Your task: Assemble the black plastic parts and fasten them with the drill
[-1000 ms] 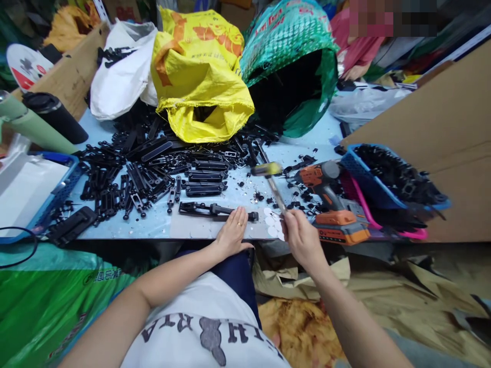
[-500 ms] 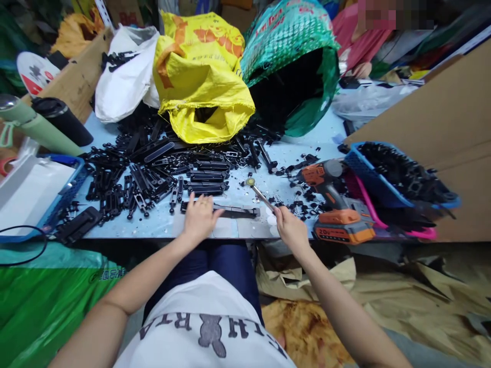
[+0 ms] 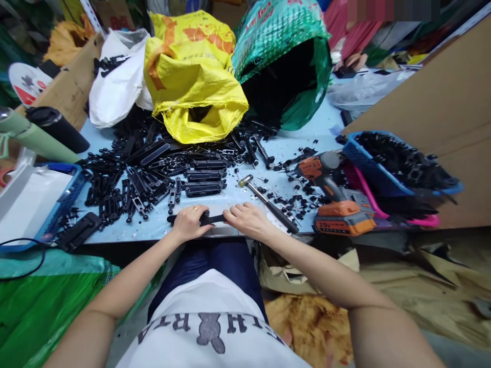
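left hand (image 3: 188,223) and right hand (image 3: 245,219): fingers of both closed round black part (image 3: 213,219), hammer (image 3: 268,203) near right.

I see one black part (image 3: 215,220), long and narrow, and its surface is dark. It is held at both sides, by the left hand (image 3: 190,223) and the right hand (image 3: 247,220), so much of it is hidden. It runs from left to right, about level, at the front edge of the table (image 3: 130,231). One end shows past the left hand; the right end I cannot see.
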Demonstrator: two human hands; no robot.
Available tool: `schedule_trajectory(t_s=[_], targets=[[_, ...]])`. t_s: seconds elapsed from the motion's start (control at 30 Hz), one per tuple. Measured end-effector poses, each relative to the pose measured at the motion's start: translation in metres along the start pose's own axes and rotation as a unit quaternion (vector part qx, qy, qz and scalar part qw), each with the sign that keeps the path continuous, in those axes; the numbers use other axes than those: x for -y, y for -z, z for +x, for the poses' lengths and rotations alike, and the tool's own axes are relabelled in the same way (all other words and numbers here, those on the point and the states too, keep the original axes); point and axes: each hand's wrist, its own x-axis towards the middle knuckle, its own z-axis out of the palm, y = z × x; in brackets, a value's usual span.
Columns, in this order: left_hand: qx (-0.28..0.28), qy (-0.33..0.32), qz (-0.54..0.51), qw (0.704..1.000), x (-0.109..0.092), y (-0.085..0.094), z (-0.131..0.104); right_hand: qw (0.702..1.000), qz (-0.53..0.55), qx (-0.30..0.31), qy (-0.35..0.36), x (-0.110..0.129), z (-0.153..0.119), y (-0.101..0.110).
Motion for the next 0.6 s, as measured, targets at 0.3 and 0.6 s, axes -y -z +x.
schedule_trajectory(t_s=[0.3, 0.6], targets=[[-0.033, -0.002, -0.018, 0.999, 0.001, 0.000, 0.003, 1.000, -0.016, -0.020, -0.001, -0.002, 0.004, 0.014], [-0.029, -0.017, -0.022, 0.999, 0.002, -0.002, 0.001, 0.997, -0.003, -0.017, 0.073, -0.018, 0.010, 0.010]])
